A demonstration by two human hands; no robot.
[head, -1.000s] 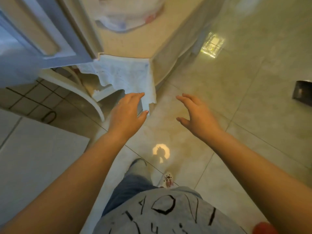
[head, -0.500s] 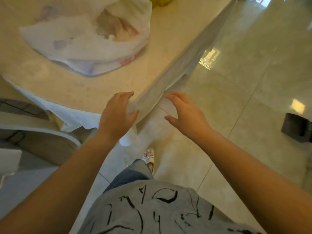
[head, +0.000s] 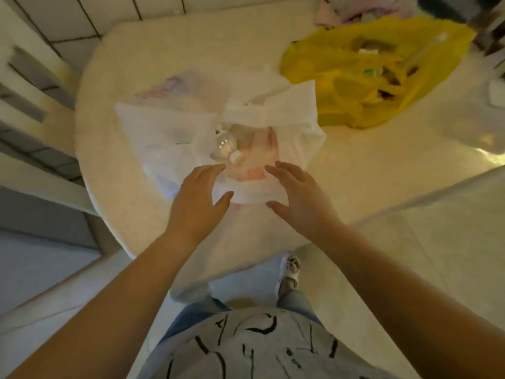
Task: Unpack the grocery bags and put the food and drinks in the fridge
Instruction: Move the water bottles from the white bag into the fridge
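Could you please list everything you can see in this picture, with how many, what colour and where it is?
table: one, cream cloth cover, centre of the view.
white bag: one, white plastic, on the table in front of the person, mouth open.
clear bottle: one, see-through with a white cap, lying inside the white bag.
pink packet: one, pinkish, in the white bag beside the bottle; contents unclear.
yellow bag: one, yellow plastic, on the table at far right, blurred items inside.
chair: one, white, left of the table.
floor: pale glossy tiles, right and below.
shoe: one, white, on the floor.
left hand: open, at the white bag's near edge.
right hand: open, at the white bag's near edge.
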